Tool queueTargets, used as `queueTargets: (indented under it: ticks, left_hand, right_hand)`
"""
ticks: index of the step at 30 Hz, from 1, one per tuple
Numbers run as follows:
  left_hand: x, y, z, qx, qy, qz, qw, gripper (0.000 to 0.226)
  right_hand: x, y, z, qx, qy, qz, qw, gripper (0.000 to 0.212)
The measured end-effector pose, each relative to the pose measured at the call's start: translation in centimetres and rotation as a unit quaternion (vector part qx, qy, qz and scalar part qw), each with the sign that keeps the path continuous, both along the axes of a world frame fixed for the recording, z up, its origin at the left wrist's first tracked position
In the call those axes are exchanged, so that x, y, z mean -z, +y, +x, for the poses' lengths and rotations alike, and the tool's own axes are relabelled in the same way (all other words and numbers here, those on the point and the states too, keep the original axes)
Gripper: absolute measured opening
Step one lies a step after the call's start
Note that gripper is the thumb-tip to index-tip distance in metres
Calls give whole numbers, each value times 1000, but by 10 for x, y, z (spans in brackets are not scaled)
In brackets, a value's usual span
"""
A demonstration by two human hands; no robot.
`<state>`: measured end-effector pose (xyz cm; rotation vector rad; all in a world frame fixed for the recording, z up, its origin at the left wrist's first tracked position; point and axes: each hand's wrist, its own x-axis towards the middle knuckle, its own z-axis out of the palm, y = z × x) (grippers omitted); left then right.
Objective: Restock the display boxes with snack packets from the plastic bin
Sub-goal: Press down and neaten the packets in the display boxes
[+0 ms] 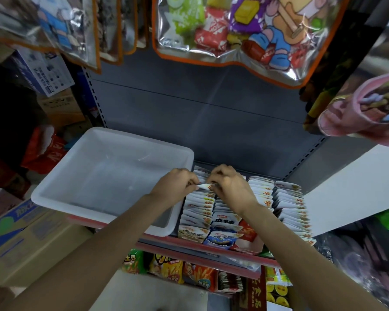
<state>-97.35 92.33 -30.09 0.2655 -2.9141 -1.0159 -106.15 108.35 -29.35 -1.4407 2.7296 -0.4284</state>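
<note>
Hands mid-frame | left hand (175,184) and right hand (228,184) both pinching one white snack packet (204,186) above packed display boxes (220,212) | plastic bin (61,194) sits center-left, rim touching the boxes | open shelf room behind.

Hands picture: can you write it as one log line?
left hand + right hand: pinching small white snack packet | over display rows | white plastic bin: looks empty
</note>
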Motion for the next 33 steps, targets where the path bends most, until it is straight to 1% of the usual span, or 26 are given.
queueTargets:
  ticks: [4,6,9,11,12,14,16,17,18,20,21,22,23,24,25,26,28,31,33]
  left_hand:
    - [-4,-9,0,18,-39,45,998,23]
    - [-5,-10,-1,18,-42,45,998,23]
    - [-7,-6,-6,9,-28,16,999,19]
    - [-4,-4,-10,-20,1,8,1000,19]
    - [-2,-3,-10,-29,8,11,999,19]
    - [3,-1,-8,-34,6,26,999,19]
    - [7,1,-6,-61,18,54,997,17]
    - [7,1,-5,-81,27,58,995,16]
    - [7,2,-3,-100,41,45,993,17]
    - [7,4,2,-101,87,-8,991,24]
    - [7,4,5,-73,105,-32,991,29]
    - [9,6,8,-32,105,-49,993,35]
    - [10,7,10,12,88,-68,994,40]
    - [13,8,10,51,57,-91,993,45]
    - [16,10,8,79,21,-115,990,49]
    - [19,11,6,92,-15,-135,986,53]
    - [20,12,0,83,-67,-163,981,56]
    - [16,7,-4,67,-93,-188,975,56]
    - [14,5,-2,77,-92,-160,980,56]
  right_hand:
    - [-1,-4,1,8,16,31,999,19]
    - [-2,-8,2,21,29,34,999,13]
    - [-1,-12,6,39,64,34,997,7]
    - [3,-10,9,66,83,6,994,5]
    - [4,-10,10,80,86,1,993,7]
    - [8,-12,12,107,78,25,991,14]
    - [4,-17,11,110,85,58,989,21]
    - [1,-19,10,103,81,76,988,19]
    - [-1,-21,9,98,77,83,989,15]
    - [-3,-17,8,93,46,75,992,19]
    - [-4,-12,11,98,26,58,993,24]
    - [-5,-7,13,97,14,39,994,30]
    - [-5,-2,16,91,3,36,995,38]
    - [-6,2,19,75,-9,63,995,47]
    - [-6,4,22,57,-16,114,992,54]
    - [-5,5,23,40,-17,171,984,57]
    - [-1,3,24,21,-17,239,971,61]
    - [4,-1,24,7,-19,260,965,70]
    - [5,1,24,7,-26,253,967,71]
